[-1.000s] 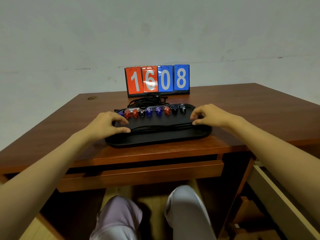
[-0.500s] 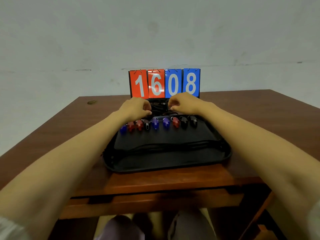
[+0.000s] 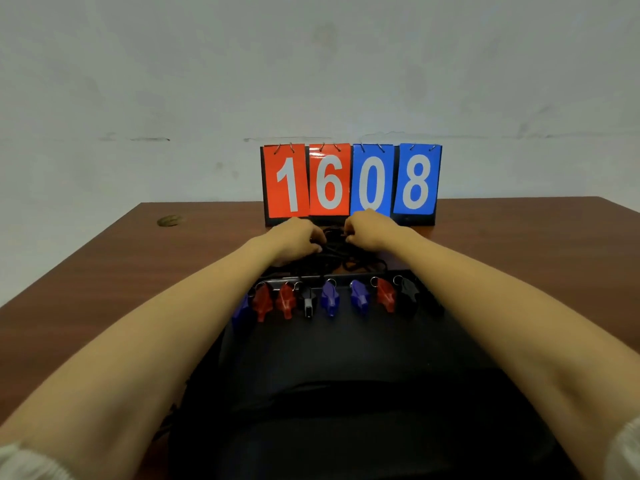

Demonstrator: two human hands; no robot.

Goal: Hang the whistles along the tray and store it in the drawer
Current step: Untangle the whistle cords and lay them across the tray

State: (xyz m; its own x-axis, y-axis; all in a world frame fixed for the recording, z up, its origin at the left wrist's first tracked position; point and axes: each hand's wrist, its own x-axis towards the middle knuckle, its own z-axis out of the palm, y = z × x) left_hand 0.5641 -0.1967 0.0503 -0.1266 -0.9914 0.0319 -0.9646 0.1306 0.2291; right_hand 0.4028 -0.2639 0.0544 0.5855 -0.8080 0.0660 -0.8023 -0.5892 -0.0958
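- Black plastic tray [image 3: 346, 358] lies on brown wooden desk [image 3: 104, 289]; red, blue and black whistles [image 3: 330, 301] hang along its far rim.
- Left hand [image 3: 298, 240] and right hand [image 3: 370, 232] both grip tangled black cords [image 3: 334, 252] behind it.

A flip scoreboard [image 3: 350, 183] reading 1608 stands on the desk [image 3: 104, 271].

The scoreboard [image 3: 349, 181] walls off the far side behind tangled cords [image 3: 334, 242]; desk [image 3: 138, 271] seems open on both flanks
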